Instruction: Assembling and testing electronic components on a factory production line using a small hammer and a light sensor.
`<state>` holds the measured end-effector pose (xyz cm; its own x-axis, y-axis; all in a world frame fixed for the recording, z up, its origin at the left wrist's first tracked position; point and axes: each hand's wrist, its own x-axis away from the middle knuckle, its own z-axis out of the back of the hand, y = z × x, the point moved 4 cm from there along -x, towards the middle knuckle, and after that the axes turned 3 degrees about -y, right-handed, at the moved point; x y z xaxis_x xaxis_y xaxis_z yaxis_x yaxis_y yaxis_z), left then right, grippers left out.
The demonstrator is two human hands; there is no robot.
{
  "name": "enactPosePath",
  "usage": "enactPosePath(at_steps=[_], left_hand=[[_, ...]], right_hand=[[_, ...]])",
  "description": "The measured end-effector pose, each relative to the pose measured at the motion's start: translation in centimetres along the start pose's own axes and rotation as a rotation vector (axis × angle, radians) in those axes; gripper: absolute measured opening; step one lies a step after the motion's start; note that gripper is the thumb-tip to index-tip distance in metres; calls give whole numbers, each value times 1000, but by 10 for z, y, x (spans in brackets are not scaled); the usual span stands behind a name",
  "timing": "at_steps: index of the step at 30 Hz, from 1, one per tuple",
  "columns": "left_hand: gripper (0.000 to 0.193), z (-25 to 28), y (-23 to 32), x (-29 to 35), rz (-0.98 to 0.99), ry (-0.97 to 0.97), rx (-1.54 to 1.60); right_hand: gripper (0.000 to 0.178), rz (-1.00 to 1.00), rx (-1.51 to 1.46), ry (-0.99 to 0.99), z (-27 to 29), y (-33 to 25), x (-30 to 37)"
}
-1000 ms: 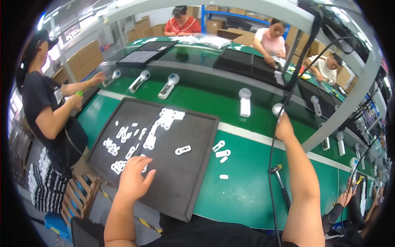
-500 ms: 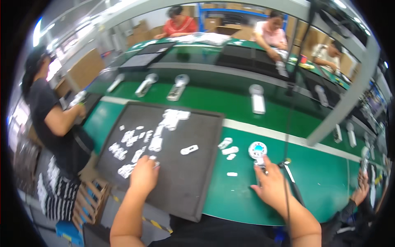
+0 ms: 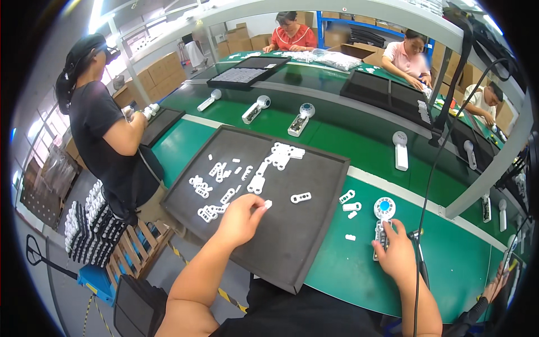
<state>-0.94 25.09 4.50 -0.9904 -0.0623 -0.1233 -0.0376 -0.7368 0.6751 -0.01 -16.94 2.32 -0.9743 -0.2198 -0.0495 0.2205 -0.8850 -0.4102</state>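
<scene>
White plastic parts (image 3: 278, 160) are contained in a black tray (image 3: 272, 247), centre frame; a small white piece (image 3: 268, 204) is pinched by the left hand (image 3: 240, 219). Right of centre, a handheld fan (image 3: 384, 209) (handle uncovered) is clasped by the right hand (image 3: 400, 251).

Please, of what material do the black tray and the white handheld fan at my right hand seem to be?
Tray: probably matte plastic; dull, even surface, stiff-looking raised rim.

Handheld fan: likely smooth plastic, judging by its moulded-looking white shell.
</scene>
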Motion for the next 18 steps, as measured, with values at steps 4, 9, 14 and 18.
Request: enactPosePath(at_steps=[4, 9, 14, 18], left_hand=[[12, -36, 48, -37, -92, -254, 696], [9, -105, 116, -69, -133, -491, 1229], [17, -168, 128, -75, -78, -742, 1479], [17, -201, 112, -73, 73, -800, 1512]], right_hand=[[66, 12, 71, 51, 0, -3, -12], [67, -47, 257, -21, 3, -12, -17], [65, -39, 307, 36, 4, -23, -6], [62, -114, 331, -67, 3, -22, -9]])
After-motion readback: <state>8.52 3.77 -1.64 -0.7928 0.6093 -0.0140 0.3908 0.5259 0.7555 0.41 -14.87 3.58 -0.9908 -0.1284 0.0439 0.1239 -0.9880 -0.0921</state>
